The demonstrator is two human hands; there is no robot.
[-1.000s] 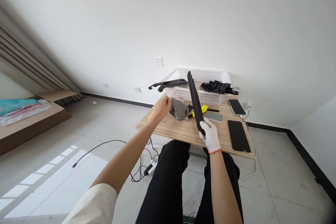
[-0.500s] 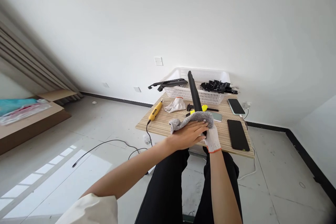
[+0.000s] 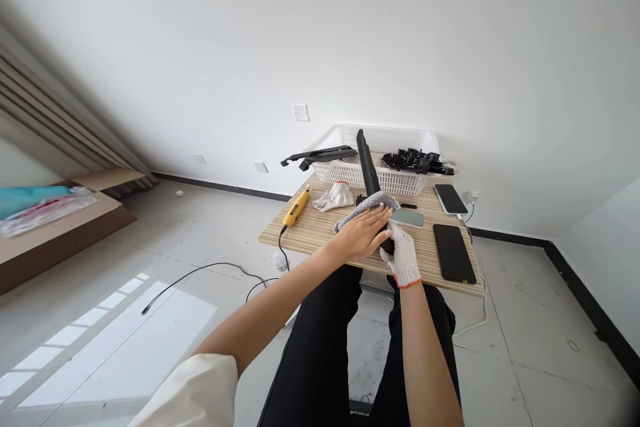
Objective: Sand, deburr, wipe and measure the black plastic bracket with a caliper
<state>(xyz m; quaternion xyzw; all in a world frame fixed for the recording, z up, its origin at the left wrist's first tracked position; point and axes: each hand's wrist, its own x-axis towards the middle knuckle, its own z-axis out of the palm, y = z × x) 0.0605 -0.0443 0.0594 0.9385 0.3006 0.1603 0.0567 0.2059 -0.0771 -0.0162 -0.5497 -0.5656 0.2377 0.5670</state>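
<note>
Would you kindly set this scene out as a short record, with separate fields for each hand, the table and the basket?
Left hand: bare, fingers laid over a gray cloth against a long black part
Right hand: white glove with orange edge, gripping the part's near end
Table: yellow corded tool, loose white glove, one phone and another phone behind it
Basket: white; long black pieces jutting out at left, small black pieces at right

Bright daylight, glare on floor (image 3: 125, 340) (lower left), stretched edges
</note>
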